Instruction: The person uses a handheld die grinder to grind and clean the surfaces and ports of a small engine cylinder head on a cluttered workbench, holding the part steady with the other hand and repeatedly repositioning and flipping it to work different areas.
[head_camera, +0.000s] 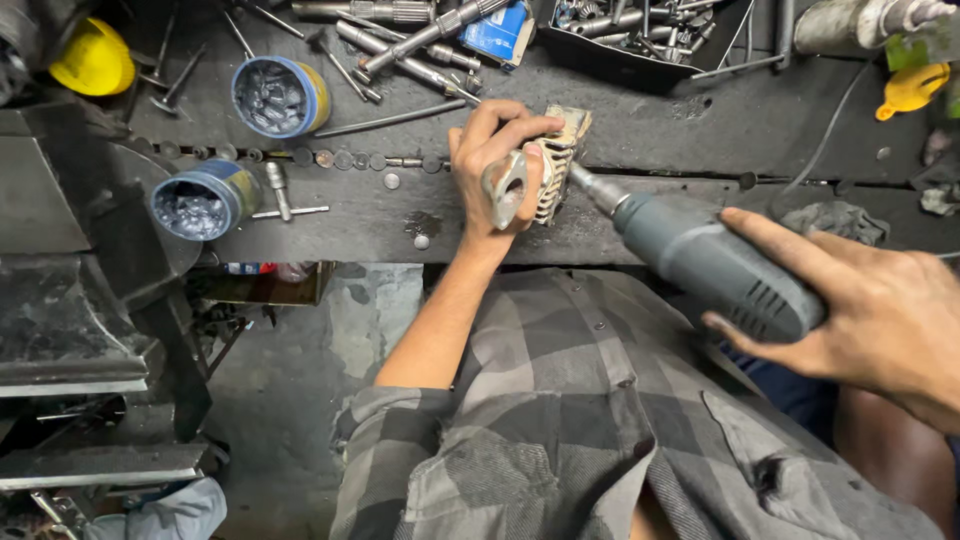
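The left hand is curled tight around a finned metal casting, thumb over its top, pressing it on the workbench near the front edge; the right hand wraps closed about a grey power tool; the casting is pale, worn, ribbed, with a lug showing; the tool's tip touches its side; the left forearm reaches straight forward, the right comes in from the right.

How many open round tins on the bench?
2. One tin lies on its side near the top left, right of the yellow hard hat. The other tin lies lower left, by the T-handle tool. Clutter at the top may hide more.
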